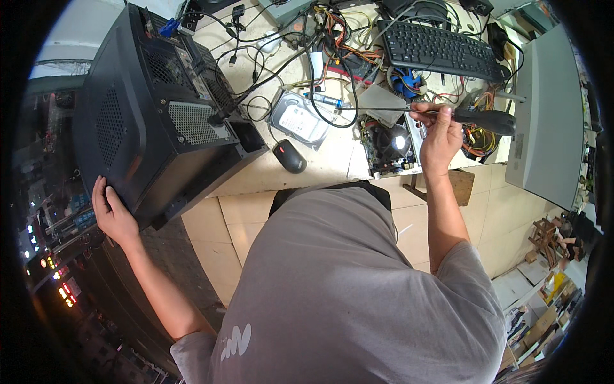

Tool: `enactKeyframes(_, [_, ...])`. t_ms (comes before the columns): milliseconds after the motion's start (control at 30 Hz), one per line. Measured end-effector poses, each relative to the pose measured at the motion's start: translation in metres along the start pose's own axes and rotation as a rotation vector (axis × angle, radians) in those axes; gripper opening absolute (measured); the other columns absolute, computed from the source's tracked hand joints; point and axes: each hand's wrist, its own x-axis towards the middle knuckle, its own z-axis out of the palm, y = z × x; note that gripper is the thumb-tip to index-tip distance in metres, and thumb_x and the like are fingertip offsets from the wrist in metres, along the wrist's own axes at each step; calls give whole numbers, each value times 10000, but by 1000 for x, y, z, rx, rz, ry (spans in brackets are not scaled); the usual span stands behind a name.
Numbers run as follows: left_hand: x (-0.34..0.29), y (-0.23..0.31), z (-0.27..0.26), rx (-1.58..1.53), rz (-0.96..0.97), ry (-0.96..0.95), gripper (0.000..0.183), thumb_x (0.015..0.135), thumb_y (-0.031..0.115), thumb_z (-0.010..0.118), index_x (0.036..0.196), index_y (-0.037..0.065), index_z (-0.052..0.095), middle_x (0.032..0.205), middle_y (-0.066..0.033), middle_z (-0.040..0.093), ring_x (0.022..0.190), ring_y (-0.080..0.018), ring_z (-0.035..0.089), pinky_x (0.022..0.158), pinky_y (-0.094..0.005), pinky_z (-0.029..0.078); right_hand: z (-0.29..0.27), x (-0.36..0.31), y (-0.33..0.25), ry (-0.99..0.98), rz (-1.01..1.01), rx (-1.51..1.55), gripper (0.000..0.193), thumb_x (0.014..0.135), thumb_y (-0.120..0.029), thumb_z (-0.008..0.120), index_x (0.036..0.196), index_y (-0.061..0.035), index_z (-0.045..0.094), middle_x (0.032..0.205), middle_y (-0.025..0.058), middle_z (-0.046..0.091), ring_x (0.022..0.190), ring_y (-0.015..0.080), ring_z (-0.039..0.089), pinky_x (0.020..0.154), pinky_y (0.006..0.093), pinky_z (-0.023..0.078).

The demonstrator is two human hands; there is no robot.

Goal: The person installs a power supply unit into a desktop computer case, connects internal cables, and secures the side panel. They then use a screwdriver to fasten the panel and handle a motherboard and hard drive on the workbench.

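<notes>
A black computer tower case stands at the left of the table, its rear with a perforated metal panel turned toward the middle. My left hand rests against the case's near left edge, fingers stretched out along the panel and thumb apart. In my right hand is a long screwdriver, gripped by its shaft close to the black handle. The thin shaft reaches leftward, above a small circuit board with a fan. A hard drive lies between the case and that board.
A black mouse sits near the table's front edge. Behind lie tangled cables, a black keyboard and a blue fan. A grey monitor stands at the right. A wooden stool is under the table.
</notes>
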Motion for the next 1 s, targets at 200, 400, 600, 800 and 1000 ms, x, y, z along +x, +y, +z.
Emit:
enactKeyframes(200, [0, 3, -1, 11, -17, 2, 261, 965, 109, 520, 1140, -39, 643, 1224, -147, 636, 1135, -265, 596, 1003, -339, 422, 2, -2, 14, 1, 54, 42, 313, 1049, -248, 420, 1006, 36, 546, 912, 151, 657, 824, 227, 676, 712, 325, 593])
enactKeyframes(400, [-3, 3, 1, 19, -3, 23, 260, 961, 114, 523, 1131, -41, 642, 1217, -152, 638, 1124, -282, 602, 993, -348, 430, -5, 2, -5, 21, 34, -23, 356, 1051, -256, 413, 929, 42, 562, 879, 149, 658, 783, 216, 672, 685, 317, 586])
enactKeyframes(600, [1, 8, 1, -7, 24, 34, 254, 961, 109, 514, 1112, -56, 634, 1221, -177, 628, 1132, -311, 596, 992, -368, 432, -34, 6, -29, 60, 5, -145, 325, 1045, -251, 429, 949, 41, 534, 854, 146, 654, 747, 219, 673, 667, 332, 584])
enactKeyframes(800, [-4, 38, -5, -169, 43, 230, 201, 924, 40, 546, 1083, -45, 635, 1153, -176, 636, 1092, -308, 598, 970, -392, 449, -48, 22, -91, 143, -78, -33, 295, 1044, -253, 435, 930, 2, 529, 798, 131, 645, 673, 208, 671, 580, 289, 570])
enactKeyframes(1000, [-44, 169, -5, -1001, 123, -371, 180, 937, 38, 540, 1078, -26, 632, 1068, -145, 644, 998, -206, 624, 831, -321, 505, -28, 32, -167, 146, -265, 110, 317, 1041, -295, 437, 917, -16, 520, 739, 133, 633, 624, 215, 657, 512, 265, 549])
